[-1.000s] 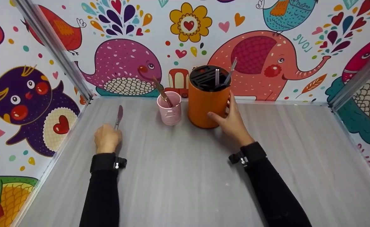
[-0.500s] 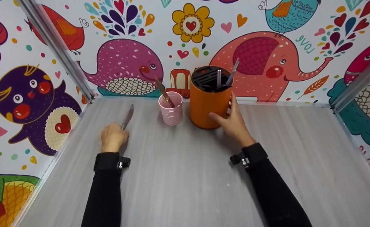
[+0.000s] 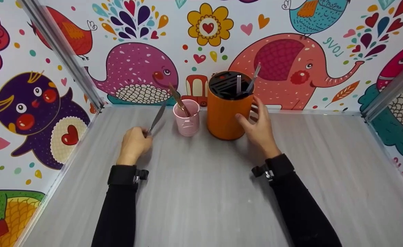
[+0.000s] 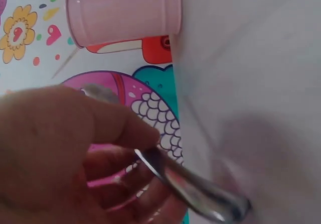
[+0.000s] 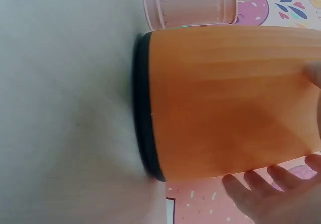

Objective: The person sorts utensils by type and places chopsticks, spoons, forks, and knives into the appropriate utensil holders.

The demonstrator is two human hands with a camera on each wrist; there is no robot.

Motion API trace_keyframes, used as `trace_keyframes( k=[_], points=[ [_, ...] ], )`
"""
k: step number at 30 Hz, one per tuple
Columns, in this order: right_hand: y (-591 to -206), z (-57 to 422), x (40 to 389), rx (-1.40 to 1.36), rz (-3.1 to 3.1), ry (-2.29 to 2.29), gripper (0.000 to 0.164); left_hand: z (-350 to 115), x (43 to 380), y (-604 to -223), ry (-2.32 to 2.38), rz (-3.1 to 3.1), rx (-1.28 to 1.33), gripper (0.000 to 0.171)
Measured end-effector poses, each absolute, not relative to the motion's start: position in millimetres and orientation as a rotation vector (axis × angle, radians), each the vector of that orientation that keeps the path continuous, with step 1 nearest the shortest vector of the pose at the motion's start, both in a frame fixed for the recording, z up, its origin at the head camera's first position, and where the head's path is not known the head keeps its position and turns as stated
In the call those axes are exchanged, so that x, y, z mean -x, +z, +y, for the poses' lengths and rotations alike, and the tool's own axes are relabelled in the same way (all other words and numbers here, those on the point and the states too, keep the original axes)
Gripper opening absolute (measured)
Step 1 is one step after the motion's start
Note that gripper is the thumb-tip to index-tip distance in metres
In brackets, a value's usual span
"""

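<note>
A table knife [image 3: 157,116] is held in my left hand [image 3: 135,144], its blade slanting up and right towards the small pink bucket [image 3: 187,125]. In the left wrist view, the thumb and fingers pinch the knife's shiny metal handle [image 4: 205,196]. A slender brownish utensil [image 3: 179,100] leans in the bucket. To its right stands an upright orange knife block [image 3: 227,118] with a black slotted top. My right hand [image 3: 261,132] is at the block's right side, thumb in front. The right wrist view shows nearly straight fingers [image 5: 261,184] with their tips at the block's edge.
Pale slim rods [image 3: 238,84] and a clear-looking handle [image 3: 255,75] stick up from the block's top. The grey tabletop [image 3: 201,192] meets a patterned back wall [image 3: 201,55] just behind the bucket and block. Metal posts [image 3: 66,56] stand at the corners.
My left hand has moved right with the knife, bringing the blade near the bucket and tilting it further right. My right hand has shifted slightly right along the block; the block stays put.
</note>
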State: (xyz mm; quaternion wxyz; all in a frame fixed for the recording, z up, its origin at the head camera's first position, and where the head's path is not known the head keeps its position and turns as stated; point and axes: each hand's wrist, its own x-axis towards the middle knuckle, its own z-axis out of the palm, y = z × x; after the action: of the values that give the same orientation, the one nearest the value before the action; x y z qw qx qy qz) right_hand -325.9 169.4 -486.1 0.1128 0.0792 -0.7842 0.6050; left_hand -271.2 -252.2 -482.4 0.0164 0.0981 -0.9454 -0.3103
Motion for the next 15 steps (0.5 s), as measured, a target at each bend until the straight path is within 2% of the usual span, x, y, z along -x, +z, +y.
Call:
trace_keyframes(
  k=[4, 6, 10, 15],
  points=[
    [-482.6, 165.4, 321.5, -0.179, -2.064, 1.658, 0.035, -243.1, 274.3, -478.5, -1.027, -2.867, -0.182, 0.028],
    [-481.6, 161.5, 319.0, -0.200, -1.977, 1.599, 0.017, -238.1, 275.5, -476.3, -1.038, -2.816, -0.143, 0.025],
    [-481.9, 150.0, 312.6, -0.353, -1.930, 1.503, 0.024, -226.5, 276.2, -470.8, -1.093, -2.695, -0.133, 0.021],
    [-486.3, 131.6, 304.3, -0.545, -2.054, 1.492, 0.025, -208.7, 275.5, -461.6, -1.163, -2.503, -0.095, 0.016]
  ],
)
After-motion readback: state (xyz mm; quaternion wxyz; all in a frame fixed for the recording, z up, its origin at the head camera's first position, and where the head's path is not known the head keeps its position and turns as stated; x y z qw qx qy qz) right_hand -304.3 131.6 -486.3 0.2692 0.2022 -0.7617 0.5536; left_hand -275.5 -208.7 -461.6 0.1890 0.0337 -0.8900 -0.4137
